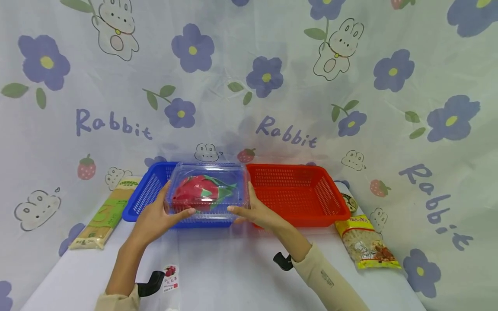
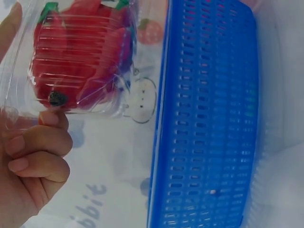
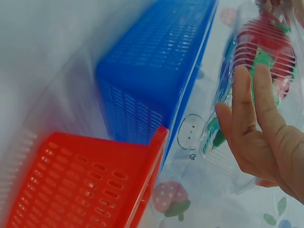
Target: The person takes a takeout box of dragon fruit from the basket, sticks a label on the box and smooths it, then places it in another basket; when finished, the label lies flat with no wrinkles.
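Note:
A clear plastic clamshell box (image 1: 212,168) holds a red dragon fruit (image 1: 200,190) with green-tipped scales. Both hands carry it over the front of the blue basket (image 1: 136,205), tilted so its top shows in the head view. My left hand (image 1: 155,218) grips its left side, thumb along the near edge. In the left wrist view, curled fingers (image 2: 45,140) sit against the box beneath the fruit's dark end. The right hand (image 1: 258,211) holds the opposite side between thumb and fingers. Two of its fingers (image 3: 244,99) lie straight along the ridged plastic in the right wrist view.
A red basket (image 1: 299,219) stands right beside the blue one. Left of them lies a long green-and-beige packet (image 1: 106,216). At the right are a yellow food bag (image 1: 365,244) and a round-topped container (image 1: 350,202). A fruit-printed label (image 1: 170,278) lies near the left forearm.

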Motion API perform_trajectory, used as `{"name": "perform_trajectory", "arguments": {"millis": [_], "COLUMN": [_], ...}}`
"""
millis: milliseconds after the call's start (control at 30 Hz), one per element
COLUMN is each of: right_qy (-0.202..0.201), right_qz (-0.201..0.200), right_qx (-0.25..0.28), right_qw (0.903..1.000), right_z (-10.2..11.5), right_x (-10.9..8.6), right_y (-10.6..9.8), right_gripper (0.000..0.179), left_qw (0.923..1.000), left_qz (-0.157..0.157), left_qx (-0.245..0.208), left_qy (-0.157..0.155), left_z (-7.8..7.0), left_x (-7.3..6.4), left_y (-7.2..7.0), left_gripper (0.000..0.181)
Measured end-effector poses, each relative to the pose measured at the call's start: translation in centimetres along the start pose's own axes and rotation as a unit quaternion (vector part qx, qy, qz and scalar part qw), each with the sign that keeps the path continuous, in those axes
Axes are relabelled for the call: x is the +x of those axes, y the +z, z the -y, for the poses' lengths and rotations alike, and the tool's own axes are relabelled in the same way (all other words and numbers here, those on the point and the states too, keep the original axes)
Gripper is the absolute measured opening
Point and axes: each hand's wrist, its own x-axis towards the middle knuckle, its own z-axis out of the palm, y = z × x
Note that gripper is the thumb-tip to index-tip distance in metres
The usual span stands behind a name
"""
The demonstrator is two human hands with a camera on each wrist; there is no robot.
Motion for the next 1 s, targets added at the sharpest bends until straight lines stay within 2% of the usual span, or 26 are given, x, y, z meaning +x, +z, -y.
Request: {"name": "perform_trajectory", "arguments": {"millis": [267, 600, 800, 1000], "right_qy": [-0.018, -0.038, -0.046, -0.031], "right_qz": [0.009, 0.033, 0.038, 0.029], "right_qx": [0.030, 0.029, 0.037, 0.026], "right_qw": [0.9993, 0.9983, 0.9975, 0.9987], "right_z": [-0.4, -0.7, -1.3, -1.8], "right_x": [-1.3, -3.6, -4.7, -6.0], "right_y": [0.1, 0.2, 0.2, 0.6], "right_gripper": [0.120, 0.118, 0.116, 0.116], "left_qw": [1.0000, 0.9998, 0.9997, 0.9998], "left_qz": [-0.002, 0.008, 0.001, 0.001], "left_qx": [-0.005, -0.016, -0.016, -0.019], "left_qy": [-0.001, 0.008, 0.017, 0.003], "left_z": [-0.4, -0.5, -0.8, -0.9], "left_x": [-1.0, -2.0, -2.9, -4.2], "left_y": [0.5, 1.5, 2.1, 2.8], "left_gripper": [0.114, 0.111, 0.111, 0.112]}}
